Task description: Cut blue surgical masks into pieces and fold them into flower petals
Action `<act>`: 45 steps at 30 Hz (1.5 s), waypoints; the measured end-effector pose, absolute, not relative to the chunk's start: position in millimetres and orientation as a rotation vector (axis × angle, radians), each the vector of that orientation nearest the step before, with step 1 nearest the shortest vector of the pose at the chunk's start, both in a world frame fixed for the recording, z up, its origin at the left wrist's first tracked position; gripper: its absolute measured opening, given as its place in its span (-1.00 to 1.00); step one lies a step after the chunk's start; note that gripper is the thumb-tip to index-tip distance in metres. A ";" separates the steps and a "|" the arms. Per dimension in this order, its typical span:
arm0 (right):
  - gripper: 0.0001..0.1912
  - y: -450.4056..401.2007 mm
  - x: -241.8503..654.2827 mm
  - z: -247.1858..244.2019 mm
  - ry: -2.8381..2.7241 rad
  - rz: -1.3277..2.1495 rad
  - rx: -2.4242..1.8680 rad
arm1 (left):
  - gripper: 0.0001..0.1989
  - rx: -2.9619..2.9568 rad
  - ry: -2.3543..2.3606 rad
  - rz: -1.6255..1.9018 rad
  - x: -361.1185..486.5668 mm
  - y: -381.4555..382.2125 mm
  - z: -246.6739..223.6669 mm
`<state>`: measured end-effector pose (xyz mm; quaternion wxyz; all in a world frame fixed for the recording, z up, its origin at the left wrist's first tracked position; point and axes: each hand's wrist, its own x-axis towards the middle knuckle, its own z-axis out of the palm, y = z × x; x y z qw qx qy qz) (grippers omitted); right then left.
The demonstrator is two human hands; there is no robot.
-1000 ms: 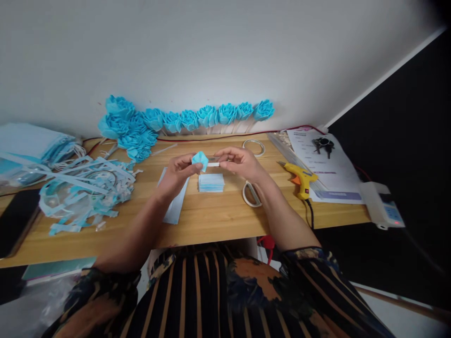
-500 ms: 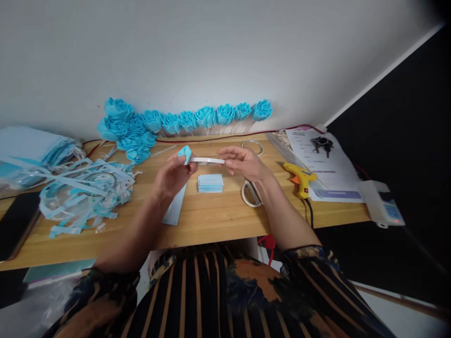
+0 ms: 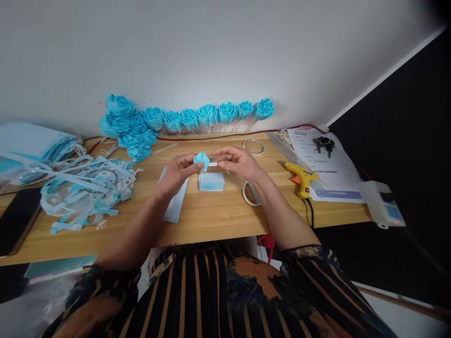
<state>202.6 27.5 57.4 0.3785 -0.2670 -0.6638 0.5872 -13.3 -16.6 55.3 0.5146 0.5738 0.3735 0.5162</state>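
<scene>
My left hand is closed, its thumb and fingers pinching a small folded blue flower bud of mask-like fabric. From the bud a thin white strip runs to the right. My right hand grips the far end of this strip between thumb and fingers, the other fingers stretched above it. Below both hands lies a small stack of light-blue pleated pieces. A longer light-blue piece lies flat on the table, partly under my left hand and forearm.
Blue fabric flowers line the wall. Left are cut strips, stacked masks and a phone. Right are a white ring, another ring by my forearm, a yellow glue gun, printed paper and keys.
My left hand and the blue bud have moved right, nearer to my right hand. Less of the white strip shows between them. The bud now faces me more broadly.
</scene>
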 end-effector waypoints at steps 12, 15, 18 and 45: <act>-0.57 34.6 210.0 55.9 -1.486 1.674 -0.633 | -0.83 0.751 0.648 1.318 -12.4 -14.0 63.6; -0.58 33.9 209.2 56.7 -1.481 1.702 -0.618 | -0.82 0.678 0.594 1.297 -13.1 -14.9 64.4; -0.58 34.2 209.3 56.3 -1.493 1.718 -0.593 | -0.81 0.650 0.541 1.282 -13.0 -15.3 64.9; -0.60 29.6 206.5 60.8 -1.518 1.703 -0.584 | -0.71 0.853 0.708 1.354 -13.2 -13.7 66.4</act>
